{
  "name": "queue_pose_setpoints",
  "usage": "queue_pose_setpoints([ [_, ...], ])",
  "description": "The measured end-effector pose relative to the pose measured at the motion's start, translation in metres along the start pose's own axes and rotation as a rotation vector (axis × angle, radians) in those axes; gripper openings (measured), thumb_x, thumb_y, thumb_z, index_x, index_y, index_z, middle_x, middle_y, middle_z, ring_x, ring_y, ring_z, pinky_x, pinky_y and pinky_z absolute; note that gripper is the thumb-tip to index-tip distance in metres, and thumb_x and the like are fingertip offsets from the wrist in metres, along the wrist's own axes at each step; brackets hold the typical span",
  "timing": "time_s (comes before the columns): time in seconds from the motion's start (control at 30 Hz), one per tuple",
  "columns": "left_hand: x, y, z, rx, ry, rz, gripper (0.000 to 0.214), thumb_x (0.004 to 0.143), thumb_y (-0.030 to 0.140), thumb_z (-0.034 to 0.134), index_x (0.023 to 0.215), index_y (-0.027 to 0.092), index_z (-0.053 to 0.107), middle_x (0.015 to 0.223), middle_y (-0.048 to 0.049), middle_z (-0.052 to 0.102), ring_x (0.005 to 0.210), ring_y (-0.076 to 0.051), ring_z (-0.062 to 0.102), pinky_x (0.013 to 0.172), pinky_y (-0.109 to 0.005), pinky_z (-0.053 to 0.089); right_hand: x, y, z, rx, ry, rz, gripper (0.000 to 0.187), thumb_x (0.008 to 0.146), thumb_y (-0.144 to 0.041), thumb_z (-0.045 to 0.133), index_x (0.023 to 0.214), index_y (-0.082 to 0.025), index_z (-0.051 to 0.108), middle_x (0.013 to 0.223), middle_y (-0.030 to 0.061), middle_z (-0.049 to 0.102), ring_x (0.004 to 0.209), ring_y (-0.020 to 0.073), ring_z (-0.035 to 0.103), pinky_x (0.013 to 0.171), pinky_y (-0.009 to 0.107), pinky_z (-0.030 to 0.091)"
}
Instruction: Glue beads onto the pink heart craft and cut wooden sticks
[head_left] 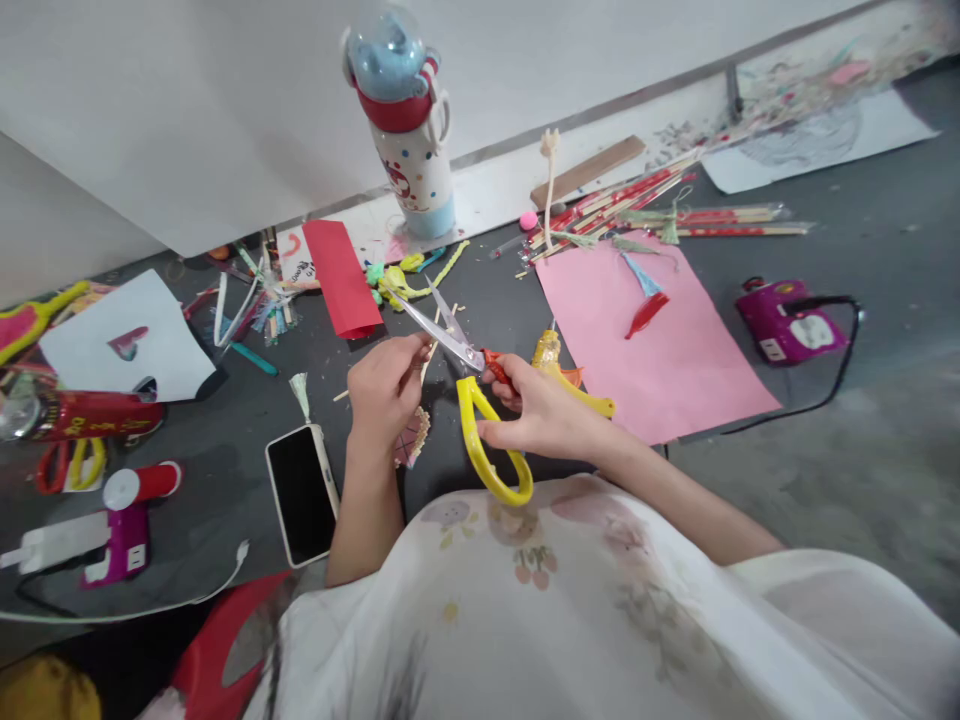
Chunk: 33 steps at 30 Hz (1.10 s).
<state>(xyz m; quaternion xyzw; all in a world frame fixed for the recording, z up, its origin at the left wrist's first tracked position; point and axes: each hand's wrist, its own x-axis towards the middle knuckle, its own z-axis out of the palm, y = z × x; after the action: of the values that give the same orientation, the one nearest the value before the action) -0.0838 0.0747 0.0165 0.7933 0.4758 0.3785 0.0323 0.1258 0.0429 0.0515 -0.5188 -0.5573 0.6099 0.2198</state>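
My right hand (544, 405) grips a pair of scissors (454, 348) with one red-orange loop and one large yellow loop; the blades are spread and point up and left. My left hand (386, 390) is closed in a pinch beside the blades, on what looks like a thin pale stick (430, 360); its fingers hide part of it. Below the left hand lies a small pinkish piece with a beaded-looking pale edge (412, 440), partly covered by the wrist. A yellow glue gun (551, 355) rests just behind my right hand.
A bottle (412, 150) stands at the back. Pink paper (645, 350), stick bundles (622, 210) and a purple power block (791, 320) lie right. Left are red paper (341, 280), a phone (301, 495), white heart-cut paper (127, 340) and a red can (90, 415).
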Motion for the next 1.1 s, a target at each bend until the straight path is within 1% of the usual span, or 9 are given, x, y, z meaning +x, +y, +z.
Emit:
queue_pose_setpoints([
  [0.2,-0.002,-0.002,0.001,-0.021,0.039,0.007,0.019,0.091,0.018,0.053,0.101,0.021,0.069,0.080,0.0006,0.073,0.075,-0.011,0.068,0.072,-0.022,0.050,-0.001,0.002,-0.002,-0.046,-0.025,-0.011,0.051,0.066,-0.042,0.073,0.102,-0.019,0.046,0.088,0.0017,0.049,0.088,0.0175,0.055,0.076,0.033,0.049],
  [0.43,-0.001,-0.002,0.001,-0.069,0.057,0.007,0.019,0.088,0.013,0.056,0.098,0.022,0.068,0.081,0.0026,0.073,0.074,-0.009,0.067,0.071,-0.019,0.049,-0.001,0.005,-0.002,-0.009,-0.065,-0.011,0.052,0.067,-0.043,0.073,0.104,-0.019,0.046,0.090,0.0024,0.048,0.087,0.0175,0.053,0.074,0.032,0.049],
  [0.63,0.000,-0.002,0.002,0.027,0.076,0.069,0.018,0.087,0.013,0.058,0.100,0.019,0.068,0.085,-0.0017,0.075,0.078,-0.012,0.069,0.073,-0.022,0.051,0.001,0.003,0.001,0.041,-0.019,-0.003,0.047,0.068,-0.041,0.069,0.102,-0.019,0.045,0.088,0.0019,0.047,0.086,0.0176,0.053,0.076,0.034,0.047],
  [0.8,0.000,-0.001,0.003,0.073,0.085,0.114,0.020,0.087,0.013,0.057,0.103,0.017,0.069,0.082,-0.0044,0.074,0.076,-0.014,0.068,0.072,-0.023,0.051,0.001,0.002,0.002,0.096,-0.021,-0.007,0.044,0.068,-0.043,0.066,0.098,-0.019,0.044,0.087,0.0022,0.046,0.085,0.0174,0.050,0.071,0.032,0.045],
  [0.9,0.001,0.001,0.004,0.101,0.072,0.101,0.021,0.089,0.017,0.056,0.105,0.018,0.069,0.083,-0.0041,0.074,0.076,-0.014,0.067,0.072,-0.025,0.049,0.003,0.005,0.004,0.139,-0.032,-0.005,0.043,0.068,-0.044,0.065,0.096,-0.020,0.044,0.086,0.0011,0.044,0.080,0.0151,0.048,0.067,0.030,0.043],
  [0.93,0.002,0.003,0.005,0.105,0.065,0.088,0.020,0.090,0.019,0.056,0.105,0.018,0.069,0.084,-0.0042,0.074,0.077,-0.014,0.067,0.073,-0.025,0.048,0.004,0.007,0.005,0.163,-0.030,-0.002,0.043,0.067,-0.044,0.065,0.096,-0.020,0.044,0.086,0.0004,0.044,0.078,0.0141,0.046,0.067,0.029,0.043],
  [1.0,0.003,0.009,0.006,0.108,0.081,0.053,0.020,0.092,0.022,0.054,0.105,0.019,0.069,0.091,-0.0054,0.073,0.085,-0.016,0.065,0.081,-0.029,0.047,0.007,0.011,0.008,0.208,-0.013,0.009,0.043,0.066,-0.043,0.066,0.095,-0.020,0.044,0.084,-0.0015,0.043,0.074,0.0122,0.044,0.066,0.028,0.042],
  [1.07,0.003,0.018,0.006,0.084,0.153,0.018,0.021,0.093,0.026,0.051,0.106,0.020,0.066,0.101,-0.0074,0.071,0.097,-0.019,0.062,0.091,-0.036,0.043,0.011,0.016,0.012,0.230,0.017,0.029,0.043,0.065,-0.042,0.068,0.094,-0.021,0.045,0.079,-0.0038,0.042,0.070,0.0110,0.042,0.064,0.027,0.041],
  [1.1,0.003,0.023,0.006,0.050,0.189,0.015,0.021,0.093,0.028,0.050,0.106,0.020,0.065,0.102,-0.0077,0.069,0.098,-0.019,0.061,0.092,-0.037,0.041,0.013,0.019,0.014,0.235,0.025,0.044,0.042,0.065,-0.042,0.068,0.092,-0.021,0.045,0.076,-0.0051,0.041,0.068,0.0105,0.041,0.062,0.026,0.040],
])
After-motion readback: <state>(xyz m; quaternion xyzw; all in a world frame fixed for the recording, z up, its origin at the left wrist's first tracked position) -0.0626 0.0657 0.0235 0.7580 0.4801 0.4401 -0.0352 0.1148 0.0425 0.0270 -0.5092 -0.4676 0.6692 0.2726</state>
